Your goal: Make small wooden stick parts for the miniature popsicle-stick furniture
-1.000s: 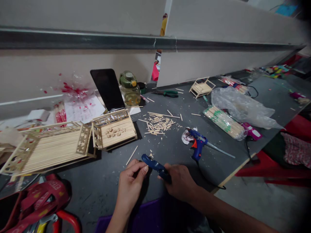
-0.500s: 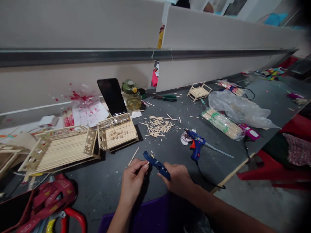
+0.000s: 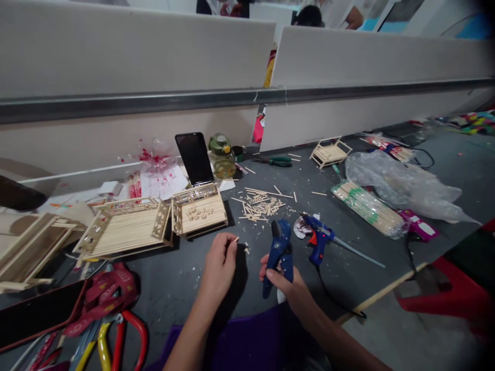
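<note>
My right hand (image 3: 288,288) is wrapped round a blue hand cutter (image 3: 281,238) that looks like a pipe cutter, its head pointing away from me. To its left, my left hand (image 3: 219,265) is closed in a pinch, the pale tip of a small wooden stick (image 3: 236,239) showing at the fingertips. Cut stick bits (image 3: 246,249) lie on the dark table between the hands. Beyond them is a loose pile of short wooden sticks (image 3: 263,206). Most of the held stick is hidden by my fingers.
Right of the cutter lies a blue glue gun (image 3: 319,239) with its cord. Two stick-built trays (image 3: 127,229) stand at left, near a propped phone (image 3: 194,157) and a green-lidded bottle (image 3: 223,157). Pliers (image 3: 119,335) lie front left; a bagged stick bundle (image 3: 367,206) lies right.
The cutter has moved right, away from my left hand, and turned more upright. A stick that lay beside my left hand no longer shows on the table. The view has shifted left.
</note>
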